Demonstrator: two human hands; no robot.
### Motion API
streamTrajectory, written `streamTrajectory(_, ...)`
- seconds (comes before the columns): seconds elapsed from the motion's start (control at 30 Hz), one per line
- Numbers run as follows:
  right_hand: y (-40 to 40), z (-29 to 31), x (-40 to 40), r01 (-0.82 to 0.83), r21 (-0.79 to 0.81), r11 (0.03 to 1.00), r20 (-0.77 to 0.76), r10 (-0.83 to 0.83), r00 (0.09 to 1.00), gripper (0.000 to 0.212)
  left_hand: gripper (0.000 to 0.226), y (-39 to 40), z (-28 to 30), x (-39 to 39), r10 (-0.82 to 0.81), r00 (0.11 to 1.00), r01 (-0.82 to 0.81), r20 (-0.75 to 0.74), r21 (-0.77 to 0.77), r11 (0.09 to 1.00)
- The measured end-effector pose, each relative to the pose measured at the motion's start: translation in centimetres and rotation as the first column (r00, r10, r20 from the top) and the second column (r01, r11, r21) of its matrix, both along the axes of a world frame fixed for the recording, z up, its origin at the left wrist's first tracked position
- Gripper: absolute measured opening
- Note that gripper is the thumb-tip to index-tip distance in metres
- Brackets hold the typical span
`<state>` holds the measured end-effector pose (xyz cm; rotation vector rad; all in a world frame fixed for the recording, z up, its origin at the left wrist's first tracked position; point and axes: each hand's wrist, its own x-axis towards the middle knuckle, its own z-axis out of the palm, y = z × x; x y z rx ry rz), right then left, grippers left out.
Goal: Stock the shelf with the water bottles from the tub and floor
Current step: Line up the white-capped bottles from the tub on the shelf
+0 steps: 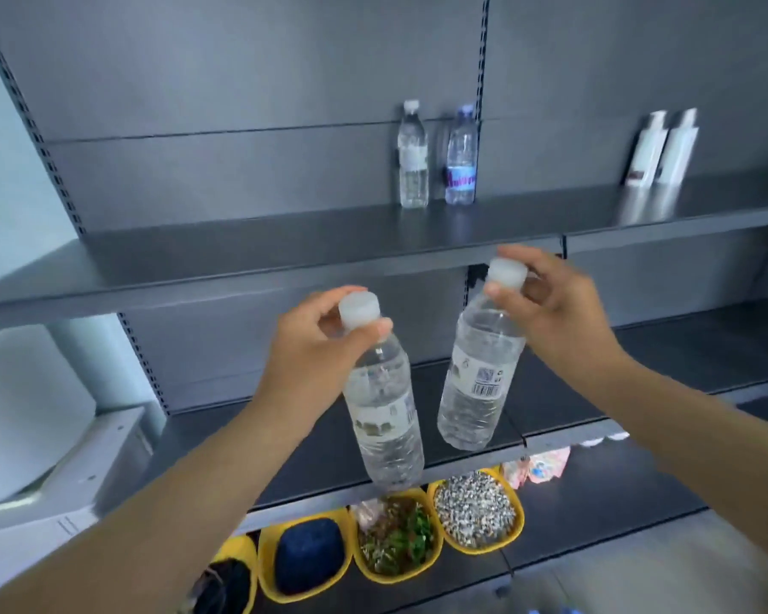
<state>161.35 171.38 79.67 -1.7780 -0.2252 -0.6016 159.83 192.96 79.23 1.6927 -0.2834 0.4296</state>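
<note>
Pinching white caps, left hand [315, 347] and right hand [546, 299] dangle clear plastic water bottles [384, 414]; steady them upright onto the grey metal shelf [284, 245] just above.

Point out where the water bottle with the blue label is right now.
The clear plastic water bottle with the blue label stands upright on the upper grey metal shelf, right of centre in the head view, just right of a clear white-capped bottle.

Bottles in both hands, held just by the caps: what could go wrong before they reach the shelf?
Each hand, left and right, pinches only a cap, so the left bottle and right bottle hang tilted and could slip or swing. Their bases may clip the shelf edge on the way up. Set down carelessly, they could topple the two standing bottles.
</note>
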Motion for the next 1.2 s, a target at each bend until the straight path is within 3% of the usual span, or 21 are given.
streamTrajectory(0.17, -1.3, 8.3, 0.6, 0.063, 0.020, 0.998, 0.127, -0.065, 0.990, 0.021, 0.021, -1.0, 8.8, 1.1, -0.020, 0.999, 0.020, 0.047, 0.008, 1.000)
streamTrajectory(0.37, -3.1, 15.2, 4.1, 0.085, -0.017, 0.996, 0.155, -0.081, 0.985, 0.017, 0.012, -2.3, 15.9, 5.1, -0.012, 0.998, 0.014, 0.069, -0.028, 1.000)
streamTrajectory(0.47, -3.7, 17.2, 7.6, 0.053, -0.030, 0.998, 0.157, -0.048, 0.986, 0.019, 0.020, -2.6, 18.1, 9.0, 0.032, 0.997, -0.031, 0.069, -0.026, 0.999)
streamTrajectory(0.8, -3.4, 18.2, 26.0, -0.031, -0.086, 0.996, 0.166, 0.045, 0.985, 0.019, 0.015, -3.8, 18.5, 25.7, 0.211, 0.975, -0.211, 0.062, -0.015, 0.977)
streamTrajectory(1.07, 1.3, 17.0, 38.0, -0.154, -0.024, 0.988, 0.143, 0.156, 0.977, 0.020, 0.040, -0.9, 18.0, 38.1, 0.324, 0.945, -0.323, 0.033, -0.032, 0.946)
streamTrajectory(1.2, 3.8, 15.3, 43.7, -0.131, -0.030, 0.991, 0.122, 0.133, 0.983, 0.020, 0.032, 1.0, 17.5, 43.1, 0.337, 0.940, -0.338, 0.041, 0.001, 0.941)
